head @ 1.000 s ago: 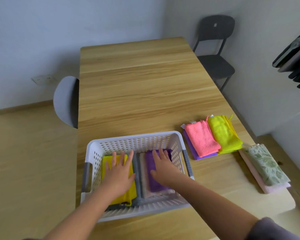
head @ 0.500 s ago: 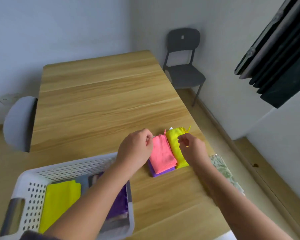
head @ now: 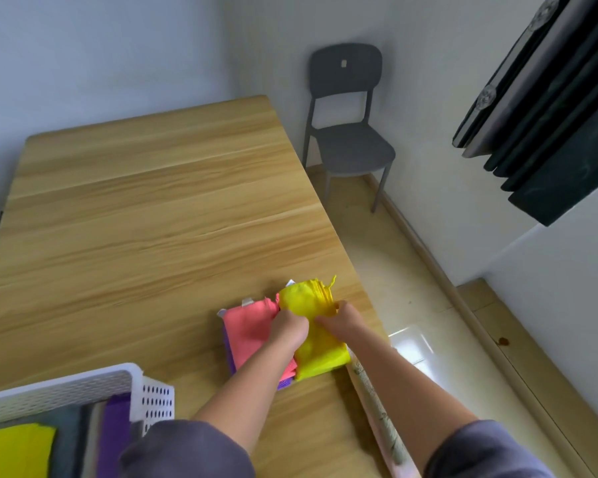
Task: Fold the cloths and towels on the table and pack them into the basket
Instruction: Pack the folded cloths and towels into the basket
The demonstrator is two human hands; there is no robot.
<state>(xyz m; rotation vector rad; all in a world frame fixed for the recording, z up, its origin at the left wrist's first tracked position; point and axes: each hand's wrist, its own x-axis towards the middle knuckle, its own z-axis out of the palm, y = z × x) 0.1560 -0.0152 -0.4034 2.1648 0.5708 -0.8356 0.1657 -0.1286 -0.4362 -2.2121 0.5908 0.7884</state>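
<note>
The left hand and right hand both grip the folded yellow cloth, which lies right of centre on the desk, long axis running up-frame, with the basket well apart at lower left, nearer the left hand.

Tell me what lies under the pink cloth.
A purple cloth: only its edge shows left of the pink cloth and at its near corner. The rest is covered, so anything else beneath cannot be seen.
</note>
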